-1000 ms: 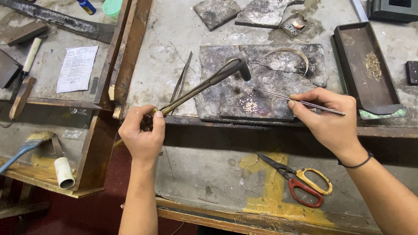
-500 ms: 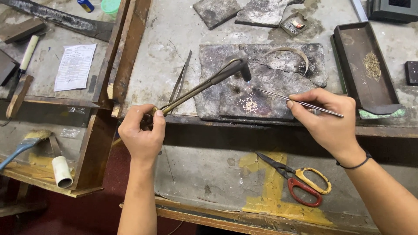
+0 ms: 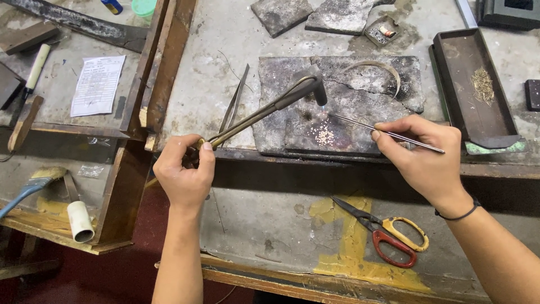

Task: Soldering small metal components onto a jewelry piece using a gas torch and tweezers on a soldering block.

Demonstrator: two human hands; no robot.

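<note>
Dark tray (image 3: 450,84) holds wire bits (image 3: 484,84) (fingers (image 3: 194,155) grip torch (image 3: 264,110), tweezers (image 3: 388,134)).

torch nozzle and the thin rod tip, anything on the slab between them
In the head view, only bare scorched slab lies between the torch nozzle and the rod tip; the pale specks sit lower.

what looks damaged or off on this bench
The dark slab under the torch nozzle is cracked, a jagged line running across it, and scorched. Small pale grains lie loose on it near the thin rod in the right hand. Nothing else stands out.
</note>
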